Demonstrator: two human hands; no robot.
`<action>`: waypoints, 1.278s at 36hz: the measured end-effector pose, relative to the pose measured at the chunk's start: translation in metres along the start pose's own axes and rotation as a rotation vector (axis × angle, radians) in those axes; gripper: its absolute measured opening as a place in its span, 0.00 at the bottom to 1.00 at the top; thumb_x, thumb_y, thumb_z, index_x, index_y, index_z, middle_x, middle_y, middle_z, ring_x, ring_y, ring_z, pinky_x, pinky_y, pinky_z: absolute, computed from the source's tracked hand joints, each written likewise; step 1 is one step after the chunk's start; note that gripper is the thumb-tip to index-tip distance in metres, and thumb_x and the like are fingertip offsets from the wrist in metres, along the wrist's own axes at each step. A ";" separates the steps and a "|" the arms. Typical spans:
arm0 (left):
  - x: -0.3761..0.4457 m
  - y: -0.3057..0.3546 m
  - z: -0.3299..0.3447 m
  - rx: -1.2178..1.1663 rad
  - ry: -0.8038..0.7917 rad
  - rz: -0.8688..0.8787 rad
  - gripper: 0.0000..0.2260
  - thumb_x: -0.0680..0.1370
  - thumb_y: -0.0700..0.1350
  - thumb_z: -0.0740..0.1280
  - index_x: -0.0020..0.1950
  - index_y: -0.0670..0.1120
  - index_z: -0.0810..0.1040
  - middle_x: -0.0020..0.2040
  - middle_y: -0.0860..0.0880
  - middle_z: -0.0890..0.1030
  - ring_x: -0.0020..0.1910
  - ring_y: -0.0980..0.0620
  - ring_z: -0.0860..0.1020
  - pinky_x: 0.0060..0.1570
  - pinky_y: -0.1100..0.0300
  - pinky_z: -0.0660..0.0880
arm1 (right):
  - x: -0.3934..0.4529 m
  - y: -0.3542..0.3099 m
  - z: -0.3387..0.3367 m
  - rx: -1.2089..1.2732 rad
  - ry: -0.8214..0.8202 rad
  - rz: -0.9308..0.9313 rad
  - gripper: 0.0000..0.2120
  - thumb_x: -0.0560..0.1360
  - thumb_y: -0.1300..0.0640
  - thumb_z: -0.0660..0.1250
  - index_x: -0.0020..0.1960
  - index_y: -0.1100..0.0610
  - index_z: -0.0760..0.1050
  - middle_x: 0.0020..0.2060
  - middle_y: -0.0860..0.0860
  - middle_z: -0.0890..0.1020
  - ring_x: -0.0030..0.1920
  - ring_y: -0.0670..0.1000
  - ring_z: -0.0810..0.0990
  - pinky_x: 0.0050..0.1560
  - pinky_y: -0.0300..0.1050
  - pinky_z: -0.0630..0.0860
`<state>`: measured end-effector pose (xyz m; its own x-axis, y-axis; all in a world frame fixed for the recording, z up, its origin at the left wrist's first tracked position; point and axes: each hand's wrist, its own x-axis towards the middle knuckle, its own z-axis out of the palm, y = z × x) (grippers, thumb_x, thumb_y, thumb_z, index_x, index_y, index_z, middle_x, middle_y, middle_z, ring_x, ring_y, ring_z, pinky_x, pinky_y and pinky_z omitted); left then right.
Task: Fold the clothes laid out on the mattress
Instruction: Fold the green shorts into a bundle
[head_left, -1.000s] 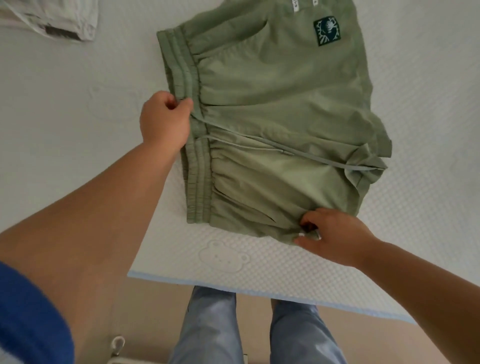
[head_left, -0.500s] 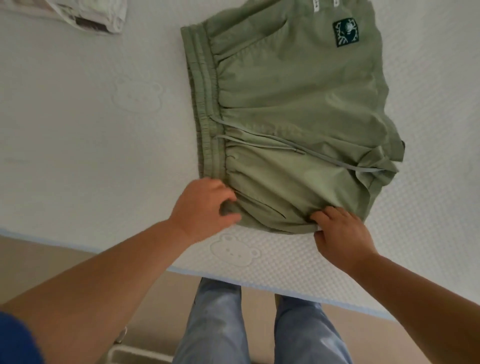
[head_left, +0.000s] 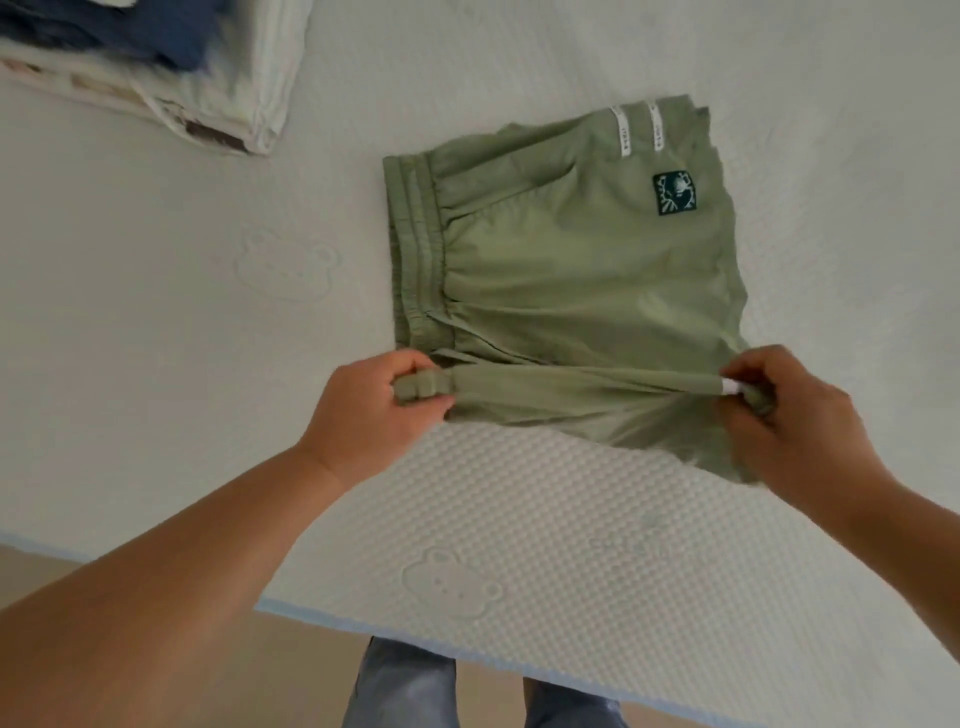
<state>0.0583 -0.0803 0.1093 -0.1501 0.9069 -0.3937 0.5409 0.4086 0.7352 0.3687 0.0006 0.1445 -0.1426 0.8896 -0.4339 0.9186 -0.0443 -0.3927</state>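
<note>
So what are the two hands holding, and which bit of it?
Both hold the green shorts, lifting the near edge. The left hand grips the waistband corner; the right hand pinches the near leg's hem corner.

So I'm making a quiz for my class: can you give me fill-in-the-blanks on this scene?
1. Both hands grip the near edge of the green ____.
2. The left hand holds the ____ end of the shorts.
3. The dark square patch is on the side ____ from the person.
4. Folded clothes lie at the picture's top ____.

Answers: shorts; waistband; far; left
</note>
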 end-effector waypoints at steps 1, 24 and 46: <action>0.012 0.006 -0.004 -0.064 0.025 -0.031 0.05 0.66 0.50 0.71 0.33 0.55 0.76 0.29 0.60 0.78 0.31 0.62 0.75 0.31 0.72 0.67 | 0.013 -0.004 -0.009 -0.004 0.040 -0.018 0.06 0.72 0.59 0.66 0.48 0.51 0.74 0.33 0.45 0.75 0.33 0.49 0.73 0.36 0.42 0.67; 0.176 0.000 0.004 -0.007 0.451 -0.248 0.10 0.76 0.57 0.63 0.46 0.50 0.73 0.39 0.57 0.73 0.43 0.53 0.73 0.42 0.60 0.65 | 0.200 -0.051 0.030 -0.510 0.180 -0.383 0.30 0.74 0.42 0.60 0.73 0.48 0.59 0.76 0.54 0.51 0.75 0.56 0.41 0.70 0.60 0.36; 0.152 -0.004 0.020 0.753 0.026 0.151 0.42 0.66 0.71 0.55 0.76 0.56 0.51 0.78 0.48 0.48 0.76 0.49 0.44 0.70 0.41 0.37 | 0.267 -0.082 0.022 -0.390 0.242 -0.228 0.19 0.78 0.52 0.56 0.68 0.53 0.69 0.74 0.55 0.58 0.75 0.56 0.47 0.73 0.59 0.42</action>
<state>0.0498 0.0541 0.0355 -0.0442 0.9533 -0.2988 0.9733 0.1085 0.2023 0.2469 0.2321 0.0432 -0.3081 0.9388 -0.1539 0.9499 0.2947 -0.1038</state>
